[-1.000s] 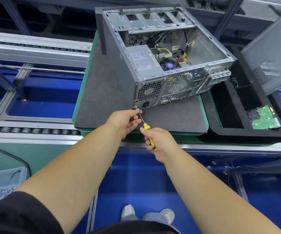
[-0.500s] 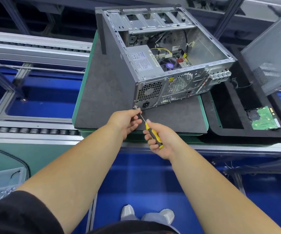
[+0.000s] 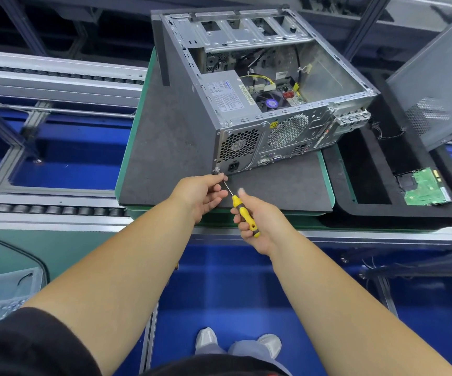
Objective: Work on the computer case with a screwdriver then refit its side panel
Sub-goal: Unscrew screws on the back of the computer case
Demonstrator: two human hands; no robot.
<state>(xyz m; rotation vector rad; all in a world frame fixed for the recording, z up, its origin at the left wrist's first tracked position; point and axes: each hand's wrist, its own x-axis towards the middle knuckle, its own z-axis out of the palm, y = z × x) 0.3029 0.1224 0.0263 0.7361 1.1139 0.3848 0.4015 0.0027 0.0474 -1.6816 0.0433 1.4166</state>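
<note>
Presently: computer case (image 3: 260, 85), open-sided, standing on the dark mat of the bench (image 3: 165, 147), rear plate turned toward the person. Side panel (image 3: 442, 77), off the case, propped tilted at the far right, well apart from both hands.

Screw point: lower near corner of the rear plate, at the case's left edge (image 3: 216, 170). It lies just ahead of and above both hands. A small screw appears to sit there, though it is too small to tell for certain.

Screwdriver (image 3: 242, 210): yellow and black handle, thin metal shaft. Long axis runs from lower right, at the handle, up and to the left, to the tip near that corner.

Left hand (image 3: 200, 192): the nearer of the two to the corner. Fingertips pinched together at the corner, beside the shaft's tip; whether they hold a screw or steady the tip cannot be told.

Right hand (image 3: 257, 221): fingers wrapped round the handle, forefinger raised and extended, forearm reaching in from lower right, roughly in line with the tool.

Judgement: the coming move depends on keeping the shaft in line with the screw.
</note>
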